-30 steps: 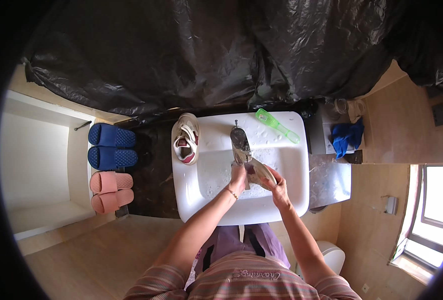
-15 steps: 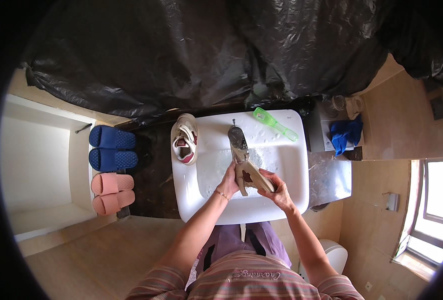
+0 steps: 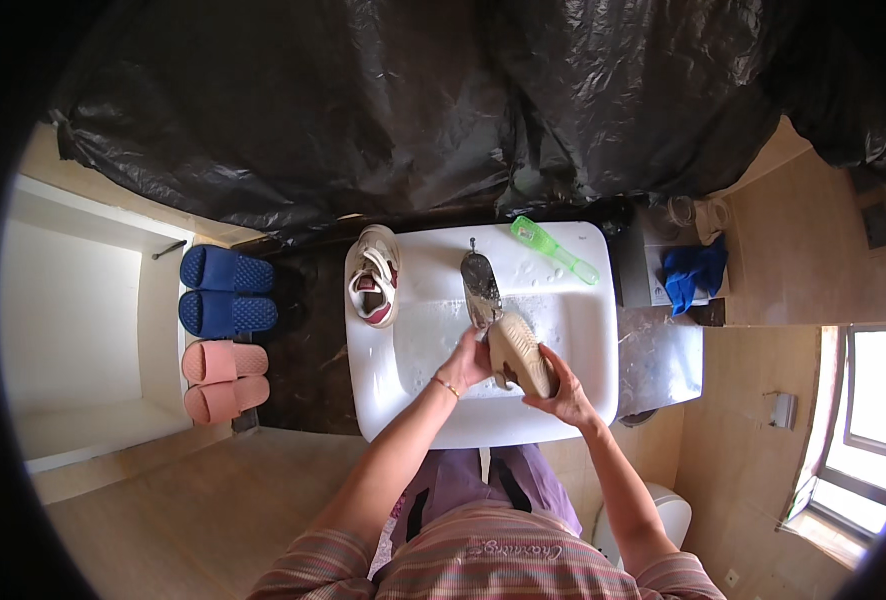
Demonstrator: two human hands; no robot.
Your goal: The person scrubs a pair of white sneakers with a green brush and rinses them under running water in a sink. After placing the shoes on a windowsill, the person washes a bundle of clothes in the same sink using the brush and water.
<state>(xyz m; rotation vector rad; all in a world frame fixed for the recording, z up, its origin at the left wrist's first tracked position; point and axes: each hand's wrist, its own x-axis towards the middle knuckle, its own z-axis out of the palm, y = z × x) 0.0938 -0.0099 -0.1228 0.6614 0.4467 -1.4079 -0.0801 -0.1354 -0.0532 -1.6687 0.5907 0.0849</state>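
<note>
A beige sneaker [image 3: 519, 352] is held over the white washbasin [image 3: 363, 395], its ridged sole partly turned up toward me. One end of it is just below the faucet [image 3: 479, 278], where water runs. My right hand [image 3: 565, 395] grips the near end from the right. My left hand [image 3: 470, 362] is closed against its left side, with the fingertips partly hidden. A matching sneaker [image 3: 374, 275], white and beige with dark red parts, rests on the basin's left rim. On the far right rim lies a green translucent brush [image 3: 555, 250], its bristles not visible.
Blue slippers [image 3: 227, 290] and pink slippers [image 3: 225, 382] stand to the left beside a white open cabinet [image 3: 73, 330]. Black plastic sheeting [image 3: 413, 110] hangs behind the basin. A blue cloth [image 3: 693, 272] lies over a box on the right. A toilet [image 3: 663, 520] is at lower right.
The held sneaker has rolled so that more of its sole shows and its side faces away. My left hand has shifted slightly right along it; my right hand has changed its hold.
</note>
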